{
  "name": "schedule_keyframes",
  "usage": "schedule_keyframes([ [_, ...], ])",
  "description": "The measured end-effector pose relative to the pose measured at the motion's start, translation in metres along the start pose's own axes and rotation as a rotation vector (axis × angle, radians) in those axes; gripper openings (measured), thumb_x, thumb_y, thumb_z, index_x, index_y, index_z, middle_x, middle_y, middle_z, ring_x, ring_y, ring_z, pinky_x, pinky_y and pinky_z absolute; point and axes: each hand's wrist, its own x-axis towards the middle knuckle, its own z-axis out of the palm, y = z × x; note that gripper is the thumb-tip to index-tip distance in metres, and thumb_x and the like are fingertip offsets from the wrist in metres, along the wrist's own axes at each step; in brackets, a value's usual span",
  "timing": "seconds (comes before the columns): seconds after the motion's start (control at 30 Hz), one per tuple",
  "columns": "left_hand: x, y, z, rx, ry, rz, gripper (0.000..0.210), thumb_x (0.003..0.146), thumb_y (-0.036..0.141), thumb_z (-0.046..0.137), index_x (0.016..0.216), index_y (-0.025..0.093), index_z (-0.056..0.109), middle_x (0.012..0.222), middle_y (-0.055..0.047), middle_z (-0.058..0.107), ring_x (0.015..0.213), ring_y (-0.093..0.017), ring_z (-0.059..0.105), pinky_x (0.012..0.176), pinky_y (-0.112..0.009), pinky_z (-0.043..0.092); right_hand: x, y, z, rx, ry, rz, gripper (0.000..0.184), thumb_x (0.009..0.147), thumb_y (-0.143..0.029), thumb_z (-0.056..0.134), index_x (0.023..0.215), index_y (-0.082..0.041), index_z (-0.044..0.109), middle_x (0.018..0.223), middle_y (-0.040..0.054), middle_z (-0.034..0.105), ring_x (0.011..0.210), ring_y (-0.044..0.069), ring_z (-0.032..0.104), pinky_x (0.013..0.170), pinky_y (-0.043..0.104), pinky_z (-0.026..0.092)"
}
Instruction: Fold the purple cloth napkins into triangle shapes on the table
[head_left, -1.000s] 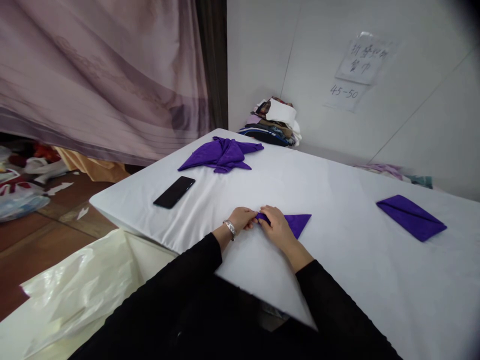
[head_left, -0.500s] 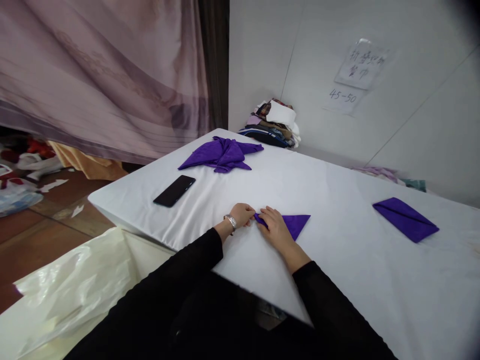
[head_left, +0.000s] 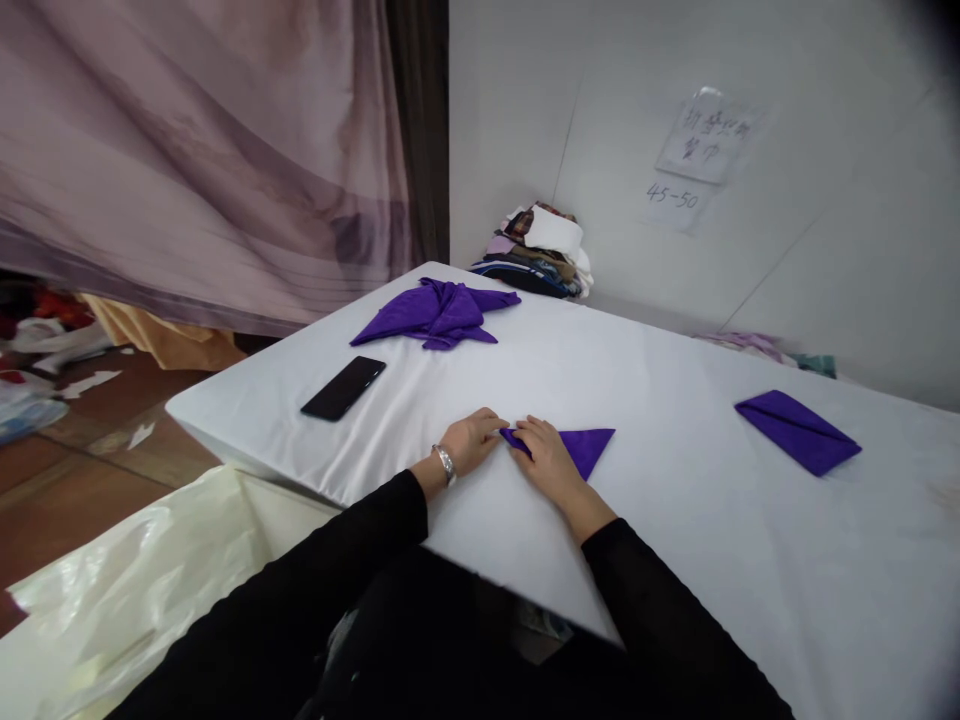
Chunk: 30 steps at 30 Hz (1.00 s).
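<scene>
Cloth (head_left: 589, 450) under right hand (head_left: 546, 460), left hand (head_left: 468, 440) flatter than before, both grips unclear

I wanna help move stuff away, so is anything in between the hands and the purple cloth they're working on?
No, nothing you can see. The right hand rests right on the purple cloth, and the left hand is at its left corner. The black phone lies off to the left, not between them.

Black sleeves (head_left: 315, 570) and a silvery left wristband (head_left: 445, 464) are worn.
</scene>
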Motion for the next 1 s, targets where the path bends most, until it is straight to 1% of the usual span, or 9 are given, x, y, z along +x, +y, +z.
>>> schedule_keyframes([
  [0.07,0.001,0.000,0.001,0.091,-0.036,0.085,0.032,0.082,0.018,0.048,0.108,0.030,0.062,0.107,0.000,0.059,0.085,-0.012,0.058,0.077,-0.024,0.045,0.001,-0.002,-0.001,-0.010,-0.012,0.005,0.026,0.083,-0.023,0.054,0.108,-0.018,0.060,0.120,0.0117,0.058,0.122,0.026,0.042,0.102,0.050,0.030],
  [0.17,0.007,0.001,0.001,0.216,-0.073,0.174,0.029,0.086,0.021,0.045,0.108,0.030,0.061,0.105,-0.001,0.059,0.090,-0.014,0.058,0.073,-0.024,0.045,0.003,-0.005,-0.005,-0.025,-0.030,0.011,0.026,0.083,-0.022,0.055,0.108,-0.019,0.059,0.120,0.0106,0.058,0.122,0.026,0.042,0.102,0.048,0.030],
  [0.33,0.013,0.001,-0.002,0.389,-0.126,0.246,0.026,0.088,0.021,0.042,0.107,0.027,0.059,0.105,-0.004,0.059,0.093,-0.016,0.057,0.067,-0.025,0.045,0.006,-0.009,-0.009,-0.047,-0.053,0.029,0.028,0.083,-0.025,0.055,0.111,-0.018,0.058,0.123,0.0104,0.056,0.124,0.026,0.040,0.104,0.046,0.028],
  [0.5,0.015,0.002,-0.005,0.527,-0.144,0.297,0.027,0.088,0.016,0.039,0.104,0.023,0.060,0.104,-0.005,0.060,0.092,-0.017,0.056,0.068,-0.027,0.046,0.006,-0.009,-0.009,-0.038,-0.050,0.053,0.031,0.085,-0.028,0.054,0.115,-0.018,0.056,0.126,0.0101,0.054,0.126,0.025,0.038,0.105,0.046,0.027],
  [0.63,0.018,0.004,-0.005,0.564,-0.158,0.257,0.027,0.086,0.014,0.042,0.103,0.025,0.061,0.106,-0.005,0.059,0.094,-0.018,0.056,0.067,-0.026,0.046,0.007,-0.010,-0.008,-0.043,-0.060,0.056,0.029,0.085,-0.028,0.055,0.112,-0.018,0.057,0.125,0.0095,0.054,0.125,0.025,0.038,0.105,0.045,0.027],
  [0.73,0.020,0.005,-0.004,0.573,-0.176,0.220,0.028,0.087,0.016,0.041,0.104,0.026,0.061,0.101,-0.004,0.060,0.093,-0.017,0.056,0.066,-0.026,0.046,0.007,-0.011,-0.008,-0.041,-0.062,0.061,0.027,0.085,-0.028,0.054,0.111,-0.019,0.058,0.124,0.0093,0.055,0.125,0.025,0.038,0.105,0.046,0.026],
  [0.83,0.019,0.002,-0.005,0.550,-0.189,0.222,0.032,0.087,0.015,0.040,0.109,0.026,0.060,0.099,-0.004,0.060,0.092,-0.017,0.056,0.068,-0.027,0.047,0.008,-0.011,-0.009,-0.025,-0.067,0.054,0.027,0.085,-0.026,0.054,0.111,-0.018,0.057,0.124,0.0104,0.055,0.125,0.025,0.038,0.104,0.045,0.026],
  [0.93,0.016,-0.002,-0.006,0.496,-0.174,0.232,0.037,0.085,0.011,0.039,0.110,0.027,0.060,0.099,-0.004,0.061,0.093,-0.017,0.056,0.070,-0.027,0.048,0.008,-0.009,-0.008,-0.015,-0.072,0.045,0.027,0.085,-0.024,0.055,0.110,-0.017,0.057,0.123,0.0113,0.055,0.124,0.024,0.038,0.104,0.045,0.026],
  [1.0,0.013,-0.002,-0.006,0.468,-0.135,0.226,0.038,0.083,0.009,0.039,0.109,0.026,0.062,0.100,-0.005,0.062,0.093,-0.018,0.057,0.073,-0.029,0.049,0.008,-0.009,-0.007,-0.015,-0.071,0.045,0.027,0.085,-0.024,0.055,0.110,-0.016,0.057,0.122,0.0112,0.055,0.124,0.024,0.038,0.104,0.044,0.025],
])
